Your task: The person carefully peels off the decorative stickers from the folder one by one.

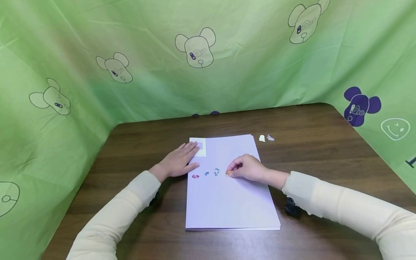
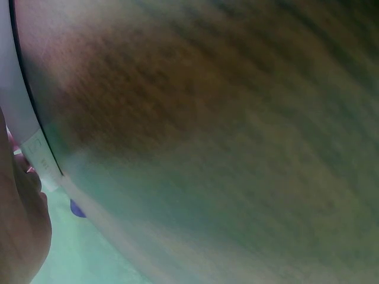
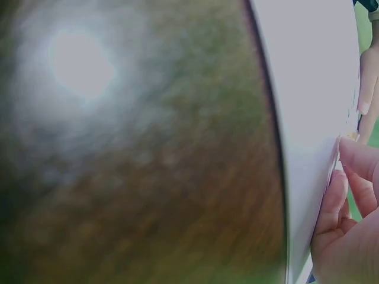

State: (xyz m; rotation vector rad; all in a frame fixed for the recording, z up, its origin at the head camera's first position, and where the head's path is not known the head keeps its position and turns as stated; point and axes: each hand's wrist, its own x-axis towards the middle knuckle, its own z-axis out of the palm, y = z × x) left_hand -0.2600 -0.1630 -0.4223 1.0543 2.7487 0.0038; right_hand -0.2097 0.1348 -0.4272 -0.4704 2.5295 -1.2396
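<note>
A large white paper folder (image 1: 234,206) lies on the wooden table. Spread flat, my left hand (image 1: 178,160) rests on its upper left edge, fingertips over a small printed label (image 1: 202,151). Thumb and index finger of my right hand (image 1: 248,168) pinch a small yellow-orange sticker (image 1: 229,173) right at the folder's surface; the fingers partly hide it. To its left, in a row, are a pink sticker (image 1: 195,176), a small blue sticker (image 1: 206,173) and a blue-green sticker (image 1: 216,172). The right wrist view shows the pinching fingers (image 3: 355,157) close over the white sheet.
Beyond the folder's upper right corner, a small white cutout (image 1: 262,138) and a pale purple-grey cutout (image 1: 270,137) lie on the dark wooden table (image 1: 321,144). A green curtain (image 1: 243,83) with printed bear heads hangs around the table's back and sides.
</note>
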